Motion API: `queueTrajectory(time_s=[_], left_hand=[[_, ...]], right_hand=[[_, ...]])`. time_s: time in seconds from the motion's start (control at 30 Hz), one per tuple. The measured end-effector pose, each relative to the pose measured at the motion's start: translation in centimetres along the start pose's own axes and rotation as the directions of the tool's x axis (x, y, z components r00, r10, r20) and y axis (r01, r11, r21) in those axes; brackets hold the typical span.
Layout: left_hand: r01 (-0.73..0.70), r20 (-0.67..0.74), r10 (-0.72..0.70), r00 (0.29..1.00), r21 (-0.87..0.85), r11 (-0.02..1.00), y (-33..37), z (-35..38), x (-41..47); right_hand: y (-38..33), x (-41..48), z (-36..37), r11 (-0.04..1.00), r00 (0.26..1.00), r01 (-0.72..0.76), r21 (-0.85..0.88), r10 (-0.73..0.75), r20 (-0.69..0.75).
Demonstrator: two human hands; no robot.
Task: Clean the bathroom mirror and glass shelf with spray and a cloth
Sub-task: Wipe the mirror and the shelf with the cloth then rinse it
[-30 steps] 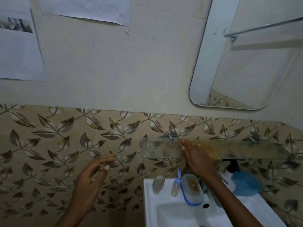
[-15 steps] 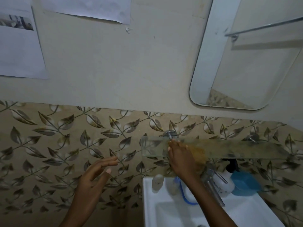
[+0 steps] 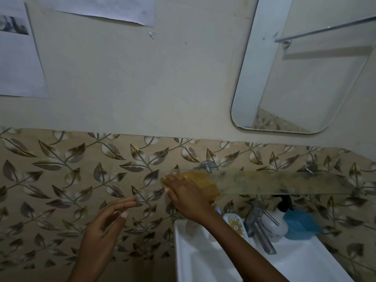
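The yellow cloth (image 3: pixel 206 185) was pressed flat on the left end of the glass shelf (image 3: pixel 284 183) under the right hand (image 3: pixel 187 193), fingers laid straight, so the wiping pressure was probably spread (a judgement, that). The left hand (image 3: pixel 107 222) was held free beside it, fingers extended, nothing gripped, likely for balance. Grime was seen along the shelf's right stretch, and the mirror (image 3: pixel 305 78) above was touched by neither hand.

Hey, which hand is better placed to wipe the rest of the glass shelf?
Probably the right hand: it lies flat on the yellow cloth at the left end of the glass shelf, whose smudged length stretches rightward. The left hand hovers empty before the tiled wall, off the shelf.
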State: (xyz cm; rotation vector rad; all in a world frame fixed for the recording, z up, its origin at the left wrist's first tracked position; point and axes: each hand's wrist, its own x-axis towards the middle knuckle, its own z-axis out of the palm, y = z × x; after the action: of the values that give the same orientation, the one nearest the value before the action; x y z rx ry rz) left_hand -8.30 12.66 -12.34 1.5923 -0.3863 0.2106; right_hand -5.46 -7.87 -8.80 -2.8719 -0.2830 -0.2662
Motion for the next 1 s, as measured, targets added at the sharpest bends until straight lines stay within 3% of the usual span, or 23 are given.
queueTrajectory(time_s=[0.1,0.37,0.53,0.67,0.8,0.9,1.0], left_hand=[[-0.028,0.002,0.028,1.000,0.013,1.000,0.3,0.5,0.4],[-0.053,0.057,0.053,0.997,-0.005,0.999,0.3,2.3,0.9],[-0.089,0.084,0.089,0.992,-0.014,0.996,1.5,3.7,2.5],[-0.218,0.166,0.203,0.965,0.077,0.973,2.7,6.3,4.6],[-0.399,0.308,0.326,0.894,0.212,0.892,3.7,10.3,7.5],[-0.493,0.399,0.348,0.849,0.359,0.792,3.3,13.5,9.4],[-0.505,0.416,0.319,0.852,0.491,0.710,2.6,15.9,10.3]], right_hand=[[2.0,-2.1,-0.4,0.999,0.997,-0.023,0.027,0.025,-0.066],[11.3,-7.1,-3.2,0.960,0.948,-0.278,0.033,0.280,-0.149],[12.0,-3.8,-3.9,0.944,0.939,-0.326,0.058,0.330,-0.092],[11.6,-1.7,-3.9,0.938,0.932,-0.338,0.071,0.344,-0.110],[11.7,-2.6,-3.8,0.940,0.919,-0.337,0.061,0.342,-0.195],[12.0,-3.0,-3.7,0.937,0.932,-0.344,-0.054,0.334,-0.140],[12.6,-3.2,-3.8,0.940,0.938,-0.340,-0.025,0.337,-0.079]])
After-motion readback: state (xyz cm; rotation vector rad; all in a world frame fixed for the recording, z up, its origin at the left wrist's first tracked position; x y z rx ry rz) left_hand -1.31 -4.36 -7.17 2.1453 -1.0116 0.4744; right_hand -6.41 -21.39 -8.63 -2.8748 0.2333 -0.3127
